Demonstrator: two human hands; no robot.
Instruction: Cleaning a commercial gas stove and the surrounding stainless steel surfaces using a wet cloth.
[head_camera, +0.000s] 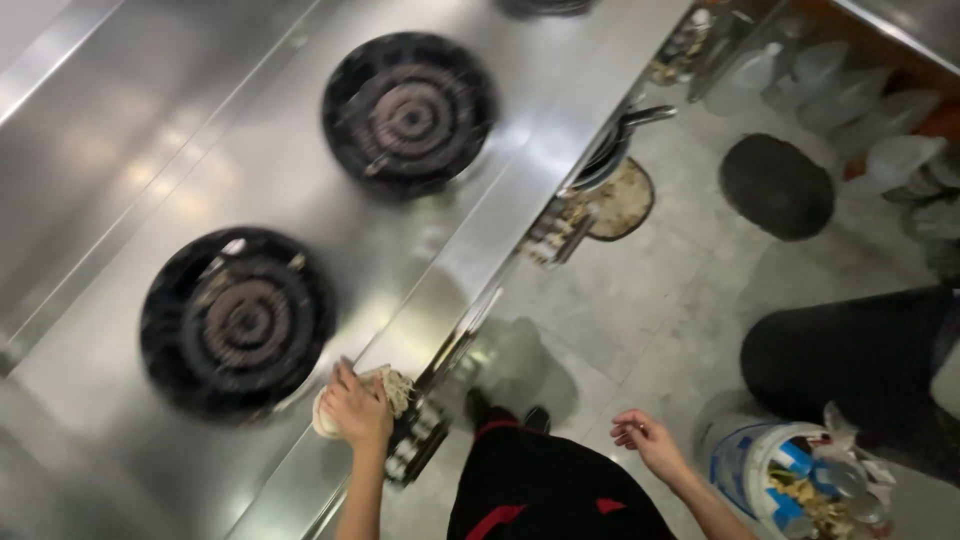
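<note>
**wok_station_99:** The person's left hand (355, 408) has its fingers closed on a crumpled off-white cotton cloth (392, 388), pressed to the brushed stainless steel worktop (130, 120) at about 4 o'clock from the near round black cast-iron burner ring (237, 322). The right hand (648, 440) hangs free over the floor, fingers loosely curled, holding nothing.

**grease_trap:** My worry would be the cloth's frayed edge. It sits just beside the burner's rim, so a loose thread could catch on the ribbed iron, or scorch if that ring holds heat. Can't tell from the picture whether it does.

**wok_station_99:** Also the knobs (412, 440) along the front edge, at 5 o'clock from the cloth. A wrist could nudge one.

**grease_trap:** The steel looks slick and shiny, so the hand may slide. The second burner (410, 112), at 1 o'clock, is well apart. The grey tiled floor (640, 300) looks dull and stained, and the white plastic bucket (775, 480) full of scraps sits near the right hand.
</note>
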